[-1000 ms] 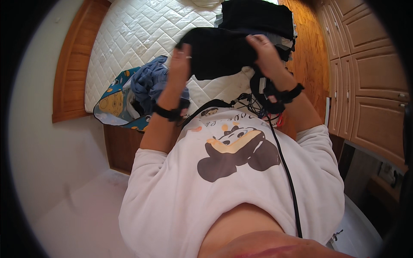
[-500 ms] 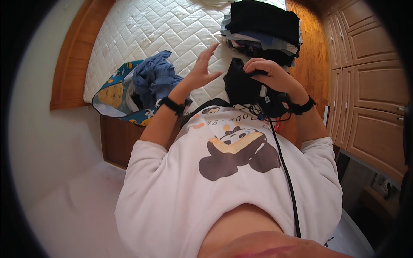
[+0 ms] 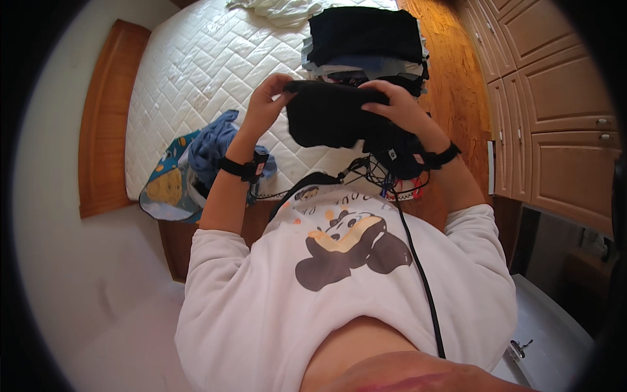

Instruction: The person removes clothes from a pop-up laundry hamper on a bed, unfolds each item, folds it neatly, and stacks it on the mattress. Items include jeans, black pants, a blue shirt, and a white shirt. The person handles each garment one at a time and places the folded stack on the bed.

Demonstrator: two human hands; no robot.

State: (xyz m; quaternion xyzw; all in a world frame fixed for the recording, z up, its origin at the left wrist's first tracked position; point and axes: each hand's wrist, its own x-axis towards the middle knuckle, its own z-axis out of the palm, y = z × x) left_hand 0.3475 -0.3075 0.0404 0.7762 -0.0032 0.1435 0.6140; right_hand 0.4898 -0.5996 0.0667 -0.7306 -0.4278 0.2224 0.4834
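A black garment (image 3: 326,114), its exact kind not clear, is held up and partly spread between my two hands. My left hand (image 3: 266,104) pinches its upper left corner. Fingers of my right hand (image 3: 400,108) grip the upper right edge, with the thumb on the near face. Just beyond it stands a stack of folded clothes (image 3: 363,39), topped by a black piece. Near my left forearm, a crumpled blue garment (image 3: 215,150) spills out of a teal patterned fabric bag (image 3: 163,186).
A white quilted mattress (image 3: 196,72) lies under the clothes, with pale fabric (image 3: 277,8) at its far end. Black cables (image 3: 372,171) hang by my right wrist and across my shirt. Wooden cabinets (image 3: 562,111) line the right side, and a wooden bed panel (image 3: 108,124) stands left.
My left hand has closed on the black garment's left corner. The garment, bunched by my right hand before, is now raised and stretched wider between both hands. The view has shifted slightly.
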